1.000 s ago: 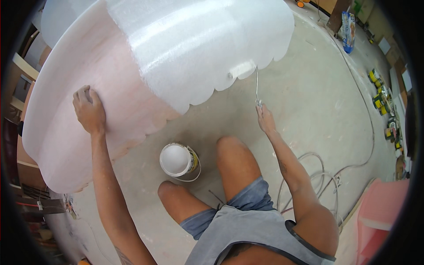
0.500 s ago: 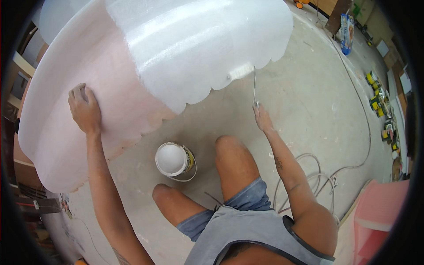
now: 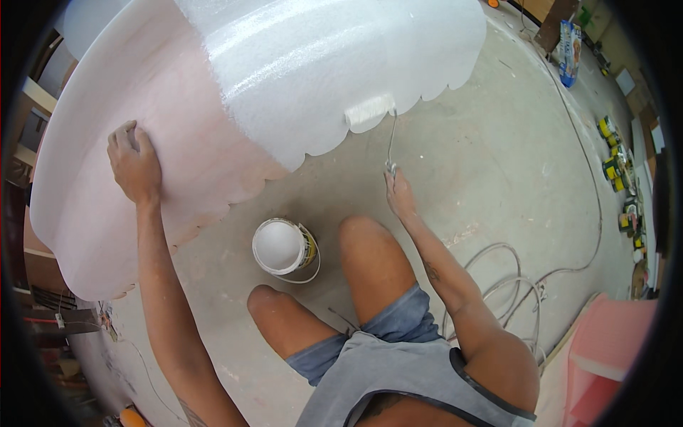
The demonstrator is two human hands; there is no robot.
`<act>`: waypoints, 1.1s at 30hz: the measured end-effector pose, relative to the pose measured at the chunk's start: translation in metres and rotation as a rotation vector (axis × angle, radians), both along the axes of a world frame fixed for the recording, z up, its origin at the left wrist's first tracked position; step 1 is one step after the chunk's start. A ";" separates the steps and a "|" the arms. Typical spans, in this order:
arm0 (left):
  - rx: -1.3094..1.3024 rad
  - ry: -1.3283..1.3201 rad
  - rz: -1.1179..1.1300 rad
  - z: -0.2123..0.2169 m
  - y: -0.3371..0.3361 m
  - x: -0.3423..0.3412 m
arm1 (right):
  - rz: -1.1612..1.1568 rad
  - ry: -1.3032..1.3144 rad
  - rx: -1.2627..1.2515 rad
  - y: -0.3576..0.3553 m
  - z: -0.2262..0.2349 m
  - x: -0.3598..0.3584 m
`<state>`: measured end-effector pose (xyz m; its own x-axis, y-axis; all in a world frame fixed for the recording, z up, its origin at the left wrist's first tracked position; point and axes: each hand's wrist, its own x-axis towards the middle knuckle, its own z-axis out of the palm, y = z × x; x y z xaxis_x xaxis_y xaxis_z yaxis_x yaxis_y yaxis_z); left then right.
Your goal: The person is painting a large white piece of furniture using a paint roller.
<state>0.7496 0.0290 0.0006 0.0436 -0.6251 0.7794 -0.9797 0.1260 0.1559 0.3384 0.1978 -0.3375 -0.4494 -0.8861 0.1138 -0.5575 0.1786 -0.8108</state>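
A large curved panel with a scalloped lower edge fills the upper left; its left part is a pinkish bare surface (image 3: 181,135), the rest wet, shiny white paint (image 3: 292,78). My right hand (image 3: 400,193) is closed round the handle of a paint roller (image 3: 370,110). The white roller sleeve lies against the painted part, right at the scalloped edge. Against the pinkish surface rests my left hand (image 3: 135,165), fingers loosely bent, thumb apart, holding nothing visible. Between the panel and my knees stands an uncovered bucket (image 3: 278,246) of white paint, its wire handle hanging down.
A hose (image 3: 530,285) lies coiled on the floor by my right arm. Yellow-and-black cans (image 3: 613,169) line the far right side, with a blue-and-white bag (image 3: 569,53) farther back. At the lower right sits a pink moulded piece (image 3: 612,334).
The roller has slid left along the scalloped edge, and my right hand went left with it. My left hand stays at nearly the same spot on the pinkish surface.
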 end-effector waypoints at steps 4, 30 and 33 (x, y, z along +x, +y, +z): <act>-0.011 -0.022 0.010 0.005 0.001 0.003 | -0.018 -0.021 -0.095 -0.023 0.025 0.002; -0.030 -0.002 0.001 0.000 -0.004 0.004 | 0.130 -0.057 0.165 0.046 -0.063 0.060; -0.046 0.000 -0.018 0.000 -0.002 0.006 | 0.106 -0.038 0.185 0.059 -0.063 0.066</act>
<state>0.7557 0.0272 0.0010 0.0329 -0.5891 0.8074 -0.9771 0.1508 0.1498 0.4040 0.2572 -0.4004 -0.3536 -0.9328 -0.0702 -0.5504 0.2682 -0.7907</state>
